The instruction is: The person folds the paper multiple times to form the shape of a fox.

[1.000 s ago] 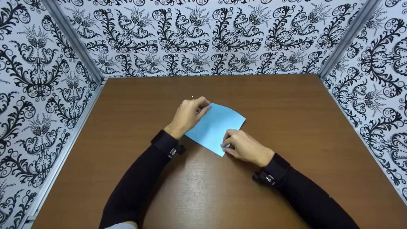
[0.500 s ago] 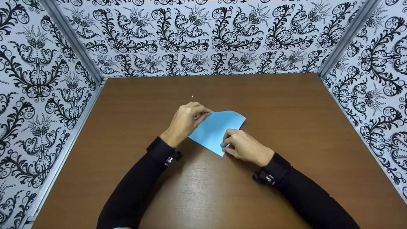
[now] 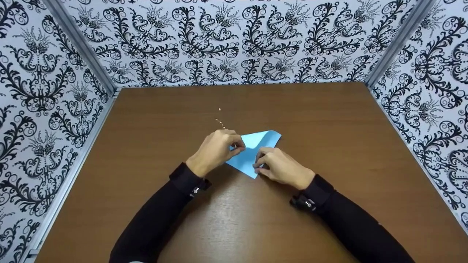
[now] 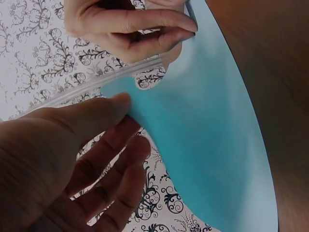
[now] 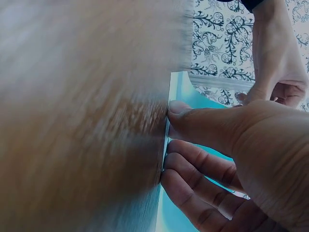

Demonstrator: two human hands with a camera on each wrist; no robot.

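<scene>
A light blue sheet of paper point(image 3: 243, 160) lies on the brown table with its far left part lifted and curling over toward the near right. My left hand point(image 3: 221, 148) pinches the lifted corner between thumb and fingers; the left wrist view shows the thumb point(image 4: 118, 104) on the bent paper. Near the sheet's front right corner, my right hand point(image 3: 281, 166) rests with thumb and fingertips on the paper. In the right wrist view those fingertips point(image 5: 176, 188) press the sheet flat at the table surface, while the left hand point(image 5: 285, 89) shows beyond.
The brown wooden table point(image 3: 310, 117) spreads around the paper on all sides. Patterned black-and-white walls point(image 3: 226, 44) with grey metal corner posts point(image 3: 398, 40) enclose its back and sides. Small bright specks point(image 3: 220, 122) show on the table beyond the left hand.
My left hand has drawn the paper's far left corner nearer and slightly right, so the sheet now bends over on itself. The right hand has stayed in place.
</scene>
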